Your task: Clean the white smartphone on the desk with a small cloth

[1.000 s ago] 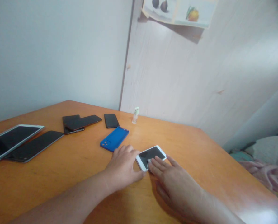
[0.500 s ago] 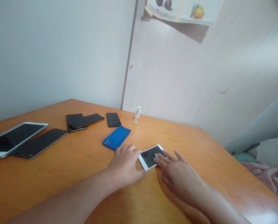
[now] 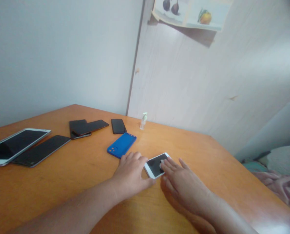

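Observation:
A white smartphone (image 3: 154, 166) with a dark screen lies face up on the table between my hands. My left hand (image 3: 130, 175) is curved around its left end, thumb along the near edge and fingers at the far side. My right hand (image 3: 182, 180) lies over the right part of the phone, its fingertips pressing a small whitish pad (image 3: 162, 163) onto the screen. Most of that pad is hidden under the fingers, so its kind is unclear. Just beyond my left hand rests a blue phone case (image 3: 122, 144) with camera cut-outs.
On the wooden table (image 3: 191, 143), a small pump bottle (image 3: 143, 121) stands by the wall and a black phone (image 3: 118, 126) lies near it. Further left are two overlapping dark phones (image 3: 92, 127), another black phone (image 3: 44, 151) and a white tablet (image 3: 18, 143).
My right fingertips and the pad have shifted slightly to the left on the screen. My left thumb reaches a little further right along the near edge.

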`<action>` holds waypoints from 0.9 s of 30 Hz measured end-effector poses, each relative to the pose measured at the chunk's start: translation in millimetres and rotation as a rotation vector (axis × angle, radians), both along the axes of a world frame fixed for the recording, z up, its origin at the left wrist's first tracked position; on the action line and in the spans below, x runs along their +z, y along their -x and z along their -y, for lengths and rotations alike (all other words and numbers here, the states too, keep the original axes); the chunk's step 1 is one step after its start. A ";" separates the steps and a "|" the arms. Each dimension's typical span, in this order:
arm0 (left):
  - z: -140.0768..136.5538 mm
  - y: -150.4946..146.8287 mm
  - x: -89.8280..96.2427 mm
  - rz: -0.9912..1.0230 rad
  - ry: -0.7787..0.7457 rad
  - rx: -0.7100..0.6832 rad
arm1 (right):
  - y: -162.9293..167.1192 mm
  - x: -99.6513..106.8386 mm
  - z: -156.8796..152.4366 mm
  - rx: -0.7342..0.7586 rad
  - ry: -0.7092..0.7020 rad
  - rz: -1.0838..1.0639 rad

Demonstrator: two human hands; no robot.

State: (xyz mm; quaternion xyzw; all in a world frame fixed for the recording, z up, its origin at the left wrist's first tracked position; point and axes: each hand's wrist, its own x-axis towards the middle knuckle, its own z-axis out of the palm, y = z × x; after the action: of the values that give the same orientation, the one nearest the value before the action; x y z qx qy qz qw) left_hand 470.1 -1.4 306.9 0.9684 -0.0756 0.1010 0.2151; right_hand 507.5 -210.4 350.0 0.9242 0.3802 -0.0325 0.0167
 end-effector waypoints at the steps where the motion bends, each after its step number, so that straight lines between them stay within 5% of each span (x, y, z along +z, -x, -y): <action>1: 0.0 0.1 0.1 -0.006 -0.003 -0.001 | 5.4 2.1 -3.2 0.058 -0.031 -0.033; 4: -0.2 0.7 0.6 -0.020 -0.006 -0.002 | 8.4 5.6 -5.7 0.138 -0.068 -0.114; 10: 0.2 0.0 -0.5 -0.001 0.002 0.011 | -17.0 -4.9 5.3 -0.138 -0.001 -0.002; 16: -0.2 -0.4 -2.2 0.008 0.000 0.007 | 2.0 -4.7 -6.6 0.167 -0.131 -0.110; 23: 1.3 -0.2 0.7 -0.001 -0.004 0.013 | -27.8 -16.7 2.0 -0.157 -0.072 -0.029; 27: 1.7 0.4 -0.3 0.001 -0.007 0.014 | -9.5 -12.0 -8.5 0.085 -0.154 -0.102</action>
State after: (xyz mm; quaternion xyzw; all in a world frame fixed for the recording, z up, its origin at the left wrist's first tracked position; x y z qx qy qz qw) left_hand 469.7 -3.1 306.6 0.9696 -0.0693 0.1027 0.2111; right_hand 516.9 -202.0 338.1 0.9028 0.4209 -0.0496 -0.0723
